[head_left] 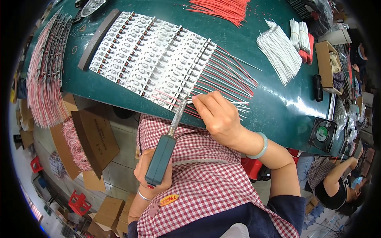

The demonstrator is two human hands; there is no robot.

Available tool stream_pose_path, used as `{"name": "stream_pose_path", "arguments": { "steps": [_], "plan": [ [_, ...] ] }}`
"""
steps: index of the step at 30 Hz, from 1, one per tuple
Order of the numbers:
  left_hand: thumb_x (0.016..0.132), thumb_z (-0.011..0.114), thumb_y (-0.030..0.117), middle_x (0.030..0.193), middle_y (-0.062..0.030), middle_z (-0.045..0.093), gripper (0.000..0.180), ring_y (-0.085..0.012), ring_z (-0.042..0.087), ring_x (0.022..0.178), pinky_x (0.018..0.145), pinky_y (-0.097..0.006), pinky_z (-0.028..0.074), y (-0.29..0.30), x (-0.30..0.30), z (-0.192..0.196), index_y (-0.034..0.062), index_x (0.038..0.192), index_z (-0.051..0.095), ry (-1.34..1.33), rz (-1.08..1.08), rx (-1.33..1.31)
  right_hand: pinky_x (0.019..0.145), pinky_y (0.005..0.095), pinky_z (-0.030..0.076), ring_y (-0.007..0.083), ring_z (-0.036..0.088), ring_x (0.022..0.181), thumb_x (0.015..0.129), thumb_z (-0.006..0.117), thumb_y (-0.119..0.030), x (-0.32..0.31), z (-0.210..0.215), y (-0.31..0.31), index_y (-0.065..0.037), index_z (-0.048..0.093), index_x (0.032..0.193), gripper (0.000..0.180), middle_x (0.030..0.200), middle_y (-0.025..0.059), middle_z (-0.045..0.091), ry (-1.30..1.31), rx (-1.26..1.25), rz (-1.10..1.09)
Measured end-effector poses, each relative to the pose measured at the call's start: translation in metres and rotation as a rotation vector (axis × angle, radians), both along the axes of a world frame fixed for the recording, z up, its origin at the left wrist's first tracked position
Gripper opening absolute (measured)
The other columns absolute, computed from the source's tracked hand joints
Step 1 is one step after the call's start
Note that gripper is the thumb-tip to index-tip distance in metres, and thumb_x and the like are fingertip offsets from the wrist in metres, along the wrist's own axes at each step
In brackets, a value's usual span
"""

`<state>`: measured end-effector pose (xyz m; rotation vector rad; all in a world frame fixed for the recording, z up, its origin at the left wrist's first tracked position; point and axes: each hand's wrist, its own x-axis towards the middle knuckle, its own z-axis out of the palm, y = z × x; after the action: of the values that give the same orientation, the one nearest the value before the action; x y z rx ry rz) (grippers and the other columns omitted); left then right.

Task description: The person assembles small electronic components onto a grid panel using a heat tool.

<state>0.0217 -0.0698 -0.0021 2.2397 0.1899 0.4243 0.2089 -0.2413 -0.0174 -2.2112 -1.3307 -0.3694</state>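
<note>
The left hand (152,174) is wrapping its grip closed around the green handle of a soldering iron (168,141), whose metal tip is reaching up to the near edge of a panel of small white boards (152,53) lying on the green tabletop (278,99). The right hand (218,115) is pinching a thin wire (238,104) between thumb and fingertips, grip closed on it, and is holding its end right at the iron's tip. Red and white wires are already fanning out from the panel's right side and near corner, so those rows look wired; the boards farther left and toward the far edge are showing no leads, so most of the panel seems still to be done. Loose red wires (222,10) and white wires (279,51) are lying in bundles farther off on the tabletop, well apart from the hands.
</note>
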Motion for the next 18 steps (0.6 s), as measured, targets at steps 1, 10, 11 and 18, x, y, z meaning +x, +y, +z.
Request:
{"name": "stream_pose_path", "arguments": {
  "steps": [1,10,11,18],
  "plan": [
    [0.075,0.077,0.0,0.09,-0.016,0.069,0.019,-0.0302,0.071,0.075,0.064,-0.033,0.057,0.0,-0.001,-0.001,-0.0045,0.093,0.073,0.006,0.013,0.004,0.063,0.0339,0.054,0.026,0.063,0.08,0.07,0.069,0.0,0.0,0.0,0.0,0.01,0.066,0.109,0.04,0.098,0.0137,0.067,0.002,-0.002,0.0],
    [0.081,0.076,0.005,0.096,-0.021,0.073,0.019,-0.0338,0.075,0.084,0.07,-0.035,0.06,0.001,-0.029,-0.027,-0.0059,0.097,0.074,-0.033,0.083,-0.013,0.064,0.0339,0.055,0.0267,0.063,0.08,0.07,0.068,0.001,0.0,-0.001,-0.001,0.01,0.066,0.108,0.039,0.097,0.0138,0.067,0.004,-0.006,-0.01],
    [0.082,0.075,0.005,0.098,-0.0216,0.073,0.02,-0.0343,0.076,0.086,0.071,-0.036,0.06,0.001,-0.03,-0.027,-0.0062,0.098,0.074,-0.022,0.088,-0.019,0.064,0.0339,0.055,0.0267,0.063,0.08,0.07,0.068,0.001,0.0,-0.002,-0.001,0.01,0.066,0.108,0.039,0.097,0.0138,0.067,0.003,-0.006,-0.01],
    [0.081,0.076,0.005,0.099,-0.0207,0.073,0.021,-0.0345,0.075,0.087,0.072,-0.036,0.061,0.002,-0.023,-0.021,-0.0057,0.1,0.074,-0.024,0.061,0.016,0.062,0.0341,0.055,0.0266,0.065,0.079,0.069,0.069,0.001,-0.003,-0.003,-0.001,0.01,0.068,0.106,0.039,0.098,0.0148,0.069,-0.046,0.068,-0.007]
  ]
}}
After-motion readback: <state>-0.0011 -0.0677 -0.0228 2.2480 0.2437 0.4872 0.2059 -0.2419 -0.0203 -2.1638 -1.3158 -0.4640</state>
